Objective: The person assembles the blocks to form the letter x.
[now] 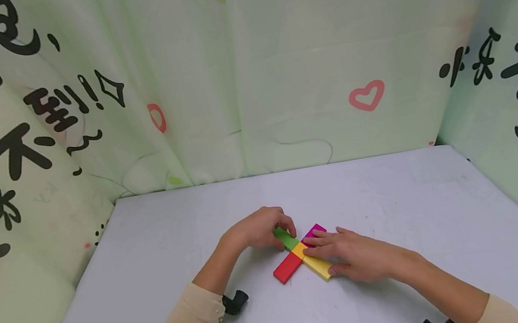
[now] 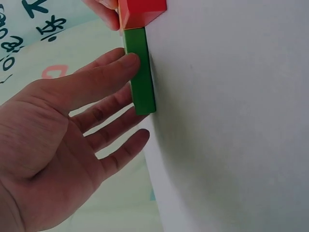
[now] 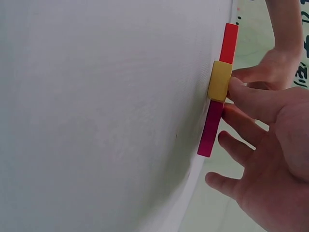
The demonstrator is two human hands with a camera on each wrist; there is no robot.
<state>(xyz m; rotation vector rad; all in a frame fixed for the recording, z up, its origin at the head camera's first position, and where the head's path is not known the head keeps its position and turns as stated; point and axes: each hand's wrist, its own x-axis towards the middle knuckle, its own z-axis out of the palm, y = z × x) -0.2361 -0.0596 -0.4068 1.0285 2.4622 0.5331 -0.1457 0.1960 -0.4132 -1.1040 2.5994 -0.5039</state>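
Flat coloured blocks lie together as a cross on the table: green, red, yellow and magenta arms around a small orange-yellow piece. My left hand pinches the green block by its outer part, thumb on one side and fingers on the other, as the left wrist view shows. My right hand lies over the cross with fingers extended. Its fingertips rest on the centre and the magenta block, partly hiding them, and its thumb touches the yellow block's outer end.
The white table carries the blocks near its middle. A pale green curtain with black lettering and red hearts hangs behind it and along both sides. Dark wrist-camera mounts stick out beside both forearms.
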